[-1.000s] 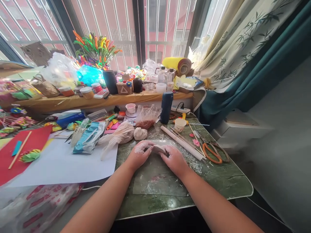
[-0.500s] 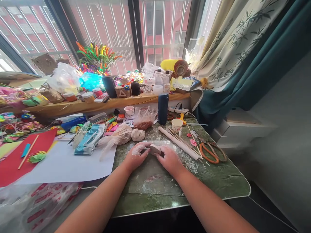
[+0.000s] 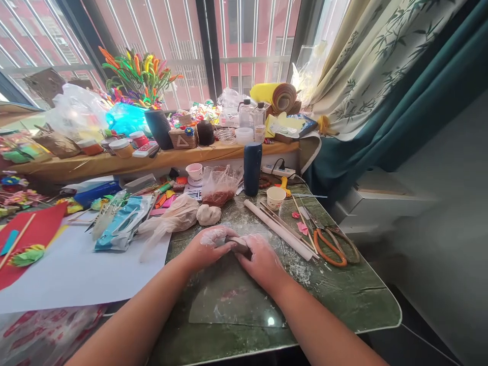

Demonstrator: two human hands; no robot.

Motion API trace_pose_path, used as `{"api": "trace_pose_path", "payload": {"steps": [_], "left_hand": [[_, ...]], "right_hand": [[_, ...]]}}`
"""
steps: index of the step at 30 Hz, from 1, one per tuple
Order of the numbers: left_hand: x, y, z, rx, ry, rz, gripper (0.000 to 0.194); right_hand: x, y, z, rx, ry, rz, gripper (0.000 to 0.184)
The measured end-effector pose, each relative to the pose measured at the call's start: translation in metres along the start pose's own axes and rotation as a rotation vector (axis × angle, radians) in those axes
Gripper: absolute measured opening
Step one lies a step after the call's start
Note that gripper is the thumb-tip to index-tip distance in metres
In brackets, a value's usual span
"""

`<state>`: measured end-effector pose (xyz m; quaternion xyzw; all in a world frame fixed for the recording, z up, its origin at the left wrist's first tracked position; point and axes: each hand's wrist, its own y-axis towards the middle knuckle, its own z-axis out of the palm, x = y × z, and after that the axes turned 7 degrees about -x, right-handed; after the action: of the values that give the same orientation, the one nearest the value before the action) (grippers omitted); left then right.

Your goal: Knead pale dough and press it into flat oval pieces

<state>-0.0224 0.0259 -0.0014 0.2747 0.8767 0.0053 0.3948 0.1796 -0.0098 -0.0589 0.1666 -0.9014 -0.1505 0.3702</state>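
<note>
A small grey-brown lump of clay (image 3: pixel 240 246) is held between both hands, just above a clear sheet (image 3: pixel 232 300) on the green table. My left hand (image 3: pixel 211 245), dusted with white powder, closes on the clay from the left with thumb and fingers. From the right, my right hand (image 3: pixel 261 258) grips it too, its thumb on the near side; the far fingers are partly hidden. A white lump of clay (image 3: pixel 208 215) sits beyond my left hand, beside a knotted plastic bag (image 3: pixel 179 213). To the right lies a pale rolling pin (image 3: pixel 278 229).
Orange-handled scissors (image 3: pixel 331 247), thin sticks and a paper cup (image 3: pixel 275 197) stand to the right. Behind are a dark blue cylinder (image 3: pixel 252 169) and a bag of reddish-brown material (image 3: pixel 218 189). White paper (image 3: pixel 125 277) and a blue packet (image 3: pixel 124 223) lie left.
The view has shifted a little, so the things on the left sit further left. Both hands still hold the clay, which looks slightly turned, with the fingers drawn closer around it.
</note>
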Motion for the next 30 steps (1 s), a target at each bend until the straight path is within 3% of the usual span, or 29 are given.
{"api": "trace_pose_path", "payload": {"steps": [4,7,12,17,21,30], "left_hand": [[0.011,-0.004,0.003,-0.100,-0.028,0.008,0.020],[0.018,-0.011,0.005,-0.174,-0.049,0.000,0.025],[0.027,-0.009,0.000,-0.082,-0.022,0.019,0.025],[0.031,-0.008,-0.005,-0.101,-0.062,-0.011,0.026],[0.026,-0.013,-0.003,-0.112,-0.117,-0.066,0.026],[0.021,-0.014,-0.003,-0.066,-0.093,-0.076,0.019]], "right_hand": [[0.002,-0.001,-0.006,-0.024,0.092,0.008,0.003],[0.007,-0.002,-0.011,-0.117,0.187,0.008,0.014],[0.010,-0.001,-0.008,-0.041,0.103,0.045,0.017],[0.013,0.000,-0.003,-0.008,0.042,0.049,0.014],[0.014,-0.002,-0.004,-0.066,0.079,-0.012,0.014],[0.011,-0.001,-0.005,-0.095,0.132,0.033,0.012]]}}
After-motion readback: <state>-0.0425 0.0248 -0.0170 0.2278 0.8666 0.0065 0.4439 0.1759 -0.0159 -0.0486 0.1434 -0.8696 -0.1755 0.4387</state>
